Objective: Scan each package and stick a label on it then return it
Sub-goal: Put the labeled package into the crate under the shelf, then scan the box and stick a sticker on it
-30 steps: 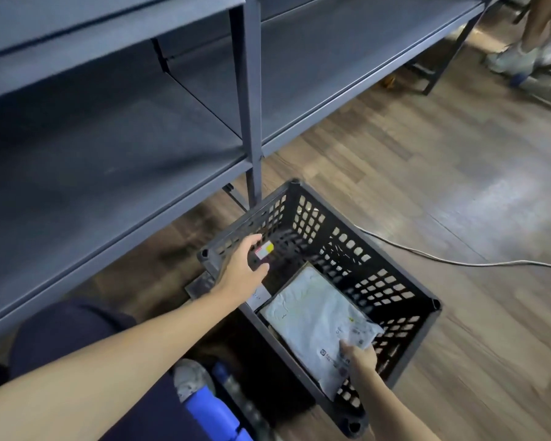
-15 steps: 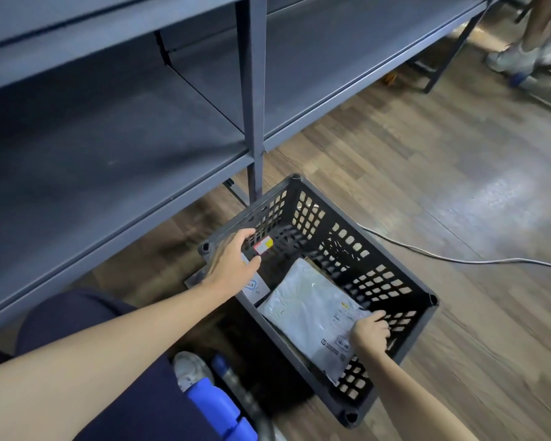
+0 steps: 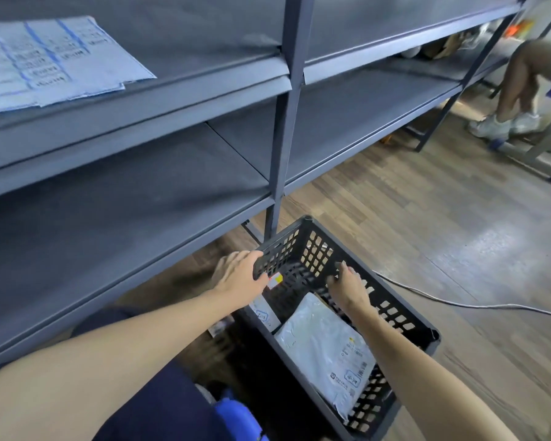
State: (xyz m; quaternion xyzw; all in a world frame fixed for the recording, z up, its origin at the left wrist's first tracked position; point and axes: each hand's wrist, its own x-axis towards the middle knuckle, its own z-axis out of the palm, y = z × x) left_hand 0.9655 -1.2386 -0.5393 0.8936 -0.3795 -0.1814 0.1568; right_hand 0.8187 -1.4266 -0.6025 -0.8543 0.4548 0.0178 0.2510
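Head view: a grey package (image 3: 326,346) is seen lying flat inside the black crate (image 3: 407,319), at its near end. The crate's left rim is gripped by the left hand (image 3: 240,276), fingers curled over it. The right rim is touched by the right hand (image 3: 347,286); whether it is gripped cannot be told. Beyond the crate, grey shelving (image 3: 172,173) is noted, with a label sheet (image 3: 51,58) on its upper level.

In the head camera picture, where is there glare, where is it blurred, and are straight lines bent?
Head view: glare on the wood floor at right; the sheet of labels on the shelf is too soft to read; the shelf edges fan apart from wide-angle distortion; deep shadow lies beside the crate, near the left hand.
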